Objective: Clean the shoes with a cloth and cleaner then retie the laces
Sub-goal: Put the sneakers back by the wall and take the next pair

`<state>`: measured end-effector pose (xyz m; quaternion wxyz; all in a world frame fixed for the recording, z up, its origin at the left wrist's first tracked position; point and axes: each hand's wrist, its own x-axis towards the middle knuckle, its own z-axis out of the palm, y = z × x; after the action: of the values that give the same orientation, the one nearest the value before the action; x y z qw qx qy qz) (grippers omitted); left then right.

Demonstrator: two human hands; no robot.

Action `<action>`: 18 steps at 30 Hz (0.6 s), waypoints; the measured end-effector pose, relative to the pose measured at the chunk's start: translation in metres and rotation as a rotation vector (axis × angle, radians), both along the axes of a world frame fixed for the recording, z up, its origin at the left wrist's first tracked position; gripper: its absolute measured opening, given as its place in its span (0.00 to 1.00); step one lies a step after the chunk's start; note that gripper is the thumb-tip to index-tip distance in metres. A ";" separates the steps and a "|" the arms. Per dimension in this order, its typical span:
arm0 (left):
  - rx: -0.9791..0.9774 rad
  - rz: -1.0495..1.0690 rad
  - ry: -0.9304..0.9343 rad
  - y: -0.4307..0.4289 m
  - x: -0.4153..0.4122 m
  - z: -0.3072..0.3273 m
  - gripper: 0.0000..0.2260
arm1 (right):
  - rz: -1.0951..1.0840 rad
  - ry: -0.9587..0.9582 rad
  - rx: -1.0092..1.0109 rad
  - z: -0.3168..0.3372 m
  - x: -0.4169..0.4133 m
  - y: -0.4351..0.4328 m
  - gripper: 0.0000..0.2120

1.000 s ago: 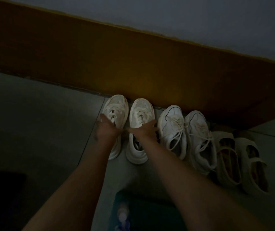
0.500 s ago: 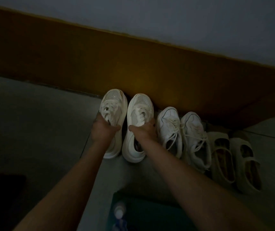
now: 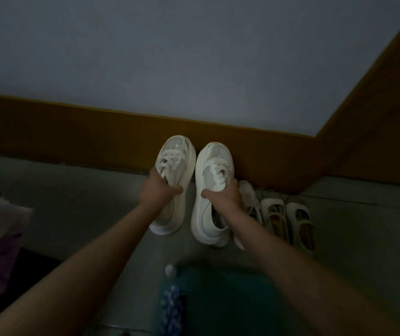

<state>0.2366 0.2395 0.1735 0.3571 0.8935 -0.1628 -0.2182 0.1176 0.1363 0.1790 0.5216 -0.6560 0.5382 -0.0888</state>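
Gripping a white platform sneaker (image 3: pixel 175 151) at its laced throat, the left hand (image 3: pixel 156 191) curls round it; the right hand (image 3: pixel 223 197) holds the second sneaker (image 3: pixel 202 190) likewise. Both point toes toward the brown skirting (image 3: pixel 72 134) at the floor's (image 3: pixel 85 204) far edge, cream strap shoes (image 3: pixel 288 215) just to their right.

Bare left hand (image 3: pixel 158 191) and right hand (image 3: pixel 223 198), bare forearms (image 3: pixel 97 253).

Dim room, grey wall (image 3: pixel 194 57), brown skirting (image 3: pixel 72 134), grey floor (image 3: pixel 72 204)
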 end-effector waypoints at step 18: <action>0.009 0.032 0.143 0.085 -0.245 -0.036 0.39 | -0.225 0.045 0.171 -0.027 -0.221 0.085 0.44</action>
<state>-0.0089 0.3242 0.1372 0.3674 0.8797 -0.1214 -0.2766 -0.1029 0.2216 0.1519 0.5501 -0.5464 0.6257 -0.0856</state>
